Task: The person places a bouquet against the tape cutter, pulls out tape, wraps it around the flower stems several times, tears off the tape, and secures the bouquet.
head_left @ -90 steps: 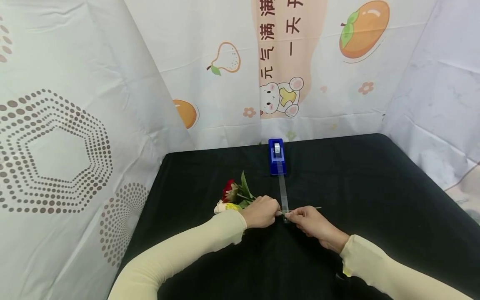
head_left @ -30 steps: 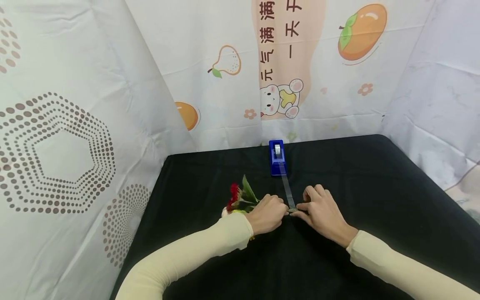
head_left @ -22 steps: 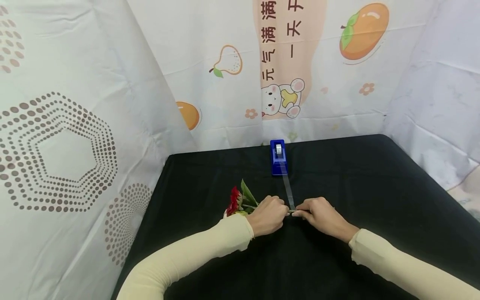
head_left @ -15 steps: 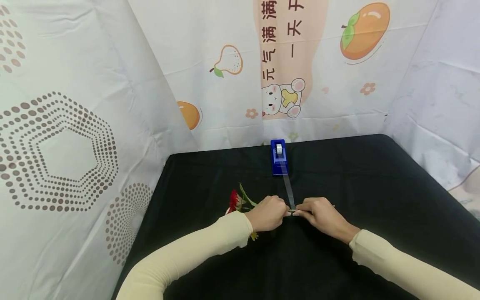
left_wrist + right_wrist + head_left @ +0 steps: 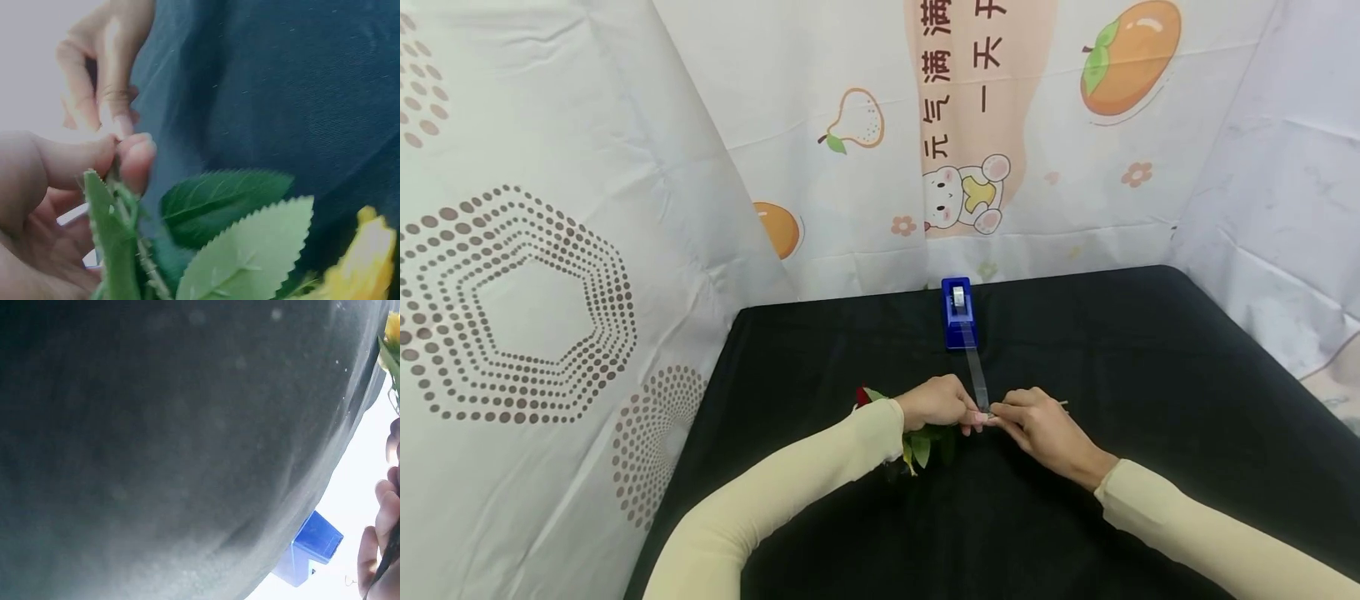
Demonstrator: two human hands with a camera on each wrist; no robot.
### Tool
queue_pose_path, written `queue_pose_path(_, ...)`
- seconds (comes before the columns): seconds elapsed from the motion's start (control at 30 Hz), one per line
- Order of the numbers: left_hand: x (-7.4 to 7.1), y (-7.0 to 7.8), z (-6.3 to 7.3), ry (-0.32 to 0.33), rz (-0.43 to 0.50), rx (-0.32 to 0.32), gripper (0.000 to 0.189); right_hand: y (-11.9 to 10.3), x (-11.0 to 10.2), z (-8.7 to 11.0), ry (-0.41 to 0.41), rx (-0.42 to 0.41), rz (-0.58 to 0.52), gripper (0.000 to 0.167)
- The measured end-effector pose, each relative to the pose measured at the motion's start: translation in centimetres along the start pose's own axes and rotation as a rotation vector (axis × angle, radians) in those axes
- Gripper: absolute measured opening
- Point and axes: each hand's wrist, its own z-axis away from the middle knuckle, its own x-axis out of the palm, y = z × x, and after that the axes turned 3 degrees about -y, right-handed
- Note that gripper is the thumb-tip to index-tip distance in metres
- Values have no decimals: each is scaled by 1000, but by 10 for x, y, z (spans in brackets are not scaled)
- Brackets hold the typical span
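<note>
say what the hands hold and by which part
Flowers, by the stems: the left hand pinches them near the leaves, the right hand farther along. Whether the right also grips the tape is unclear.

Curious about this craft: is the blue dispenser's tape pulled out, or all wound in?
Pulled out: in the head view, a tape strip runs from the blue dispenser to where the left hand and right hand meet.

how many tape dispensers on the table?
1: a blue tape dispenser near the far edge of the black table, its tape strip reaching toward the left hand and right hand. No other shows; the sleeves hide part of the table.
</note>
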Motion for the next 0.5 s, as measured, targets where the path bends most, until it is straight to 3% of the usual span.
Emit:
queue_pose_path(0.1,6,-1,1,69,-41,8,22,-1,0,-1,-18,43,-58,24)
queue_pose_path(0.2,12,-2,2,124,-154,64,18,-2,-2,-2,-37,91,-138,24)
queue_pose_path(0.33,18,-4,4,215,-440,169,17,-2,-4,-5,-104,161,-230,20)
queue_pose_path(0.5,26,-10,5,340,-800,288,16,1,-8,-14,-316,328,-369,14)
